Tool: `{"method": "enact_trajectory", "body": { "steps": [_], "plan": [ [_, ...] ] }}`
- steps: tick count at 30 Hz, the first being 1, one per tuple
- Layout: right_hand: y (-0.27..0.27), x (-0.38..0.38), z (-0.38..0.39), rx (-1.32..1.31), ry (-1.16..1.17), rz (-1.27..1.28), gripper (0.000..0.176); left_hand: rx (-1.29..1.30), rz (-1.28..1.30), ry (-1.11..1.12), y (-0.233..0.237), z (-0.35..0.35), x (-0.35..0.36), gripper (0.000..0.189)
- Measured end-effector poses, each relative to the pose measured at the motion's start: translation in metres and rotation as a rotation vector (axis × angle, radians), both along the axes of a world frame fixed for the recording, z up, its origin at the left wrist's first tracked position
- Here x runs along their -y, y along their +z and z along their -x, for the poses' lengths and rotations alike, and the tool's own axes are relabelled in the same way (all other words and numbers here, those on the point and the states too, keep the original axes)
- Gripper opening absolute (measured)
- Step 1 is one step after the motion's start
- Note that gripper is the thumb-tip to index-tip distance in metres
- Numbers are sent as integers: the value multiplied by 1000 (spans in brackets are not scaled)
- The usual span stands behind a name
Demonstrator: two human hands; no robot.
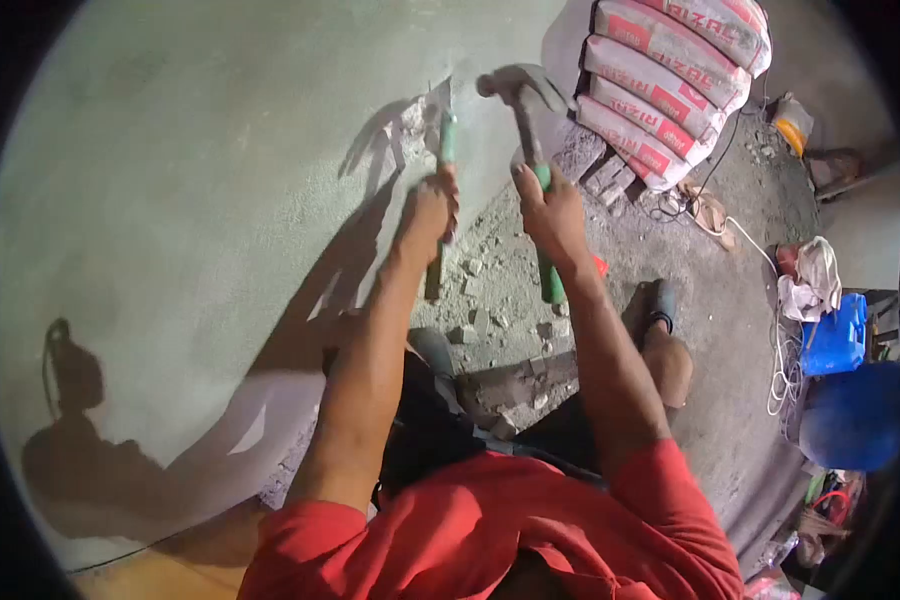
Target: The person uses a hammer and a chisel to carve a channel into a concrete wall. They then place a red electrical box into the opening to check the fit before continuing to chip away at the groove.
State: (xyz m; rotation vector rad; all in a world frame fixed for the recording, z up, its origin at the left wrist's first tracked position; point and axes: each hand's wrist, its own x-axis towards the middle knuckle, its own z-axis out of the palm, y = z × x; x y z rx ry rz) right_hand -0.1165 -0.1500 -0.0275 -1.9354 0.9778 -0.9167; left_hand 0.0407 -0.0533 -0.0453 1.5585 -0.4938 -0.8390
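My left hand [430, 212] is wrapped round a long chisel [448, 140] with green on its shaft. The chisel's blade end meets the plastered wall [220, 150] at a rough, chipped patch [412, 118]. In my right hand [554, 215] is a claw hammer [526, 125] with a green grip, whose lower end shows below the fist. The hammer's head is raised to the right of the chisel's upper end, apart from it. Both tools throw shadows on the wall.
Broken rubble [480, 290] litters the floor below my hands, between my feet. Stacked cement bags [660, 85] stand at the upper right. A white cable [773, 265] runs along the floor. Further right are a blue jerrycan [835, 337] and a round blue container [855, 415].
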Motion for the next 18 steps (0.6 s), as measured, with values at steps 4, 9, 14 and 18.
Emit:
{"method": "enact_trajectory", "body": {
  "steps": [4, 9, 14, 18],
  "plan": [
    [0, -22, 32, 248, 26, -223, 36, 49, -233, 38, -17, 17, -16, 44],
    [11, -43, 72, 319, 58, -356, 34, 589, -76, -7, -16, -7, -15, 53],
    [-11, -50, 90, 274, 29, -402, 35, 762, -168, 51, -16, -5, -18, 49],
    [-23, -48, 90, 295, 61, -434, 34, 957, -125, 72, -13, -19, -13, 43]
  ]
}}
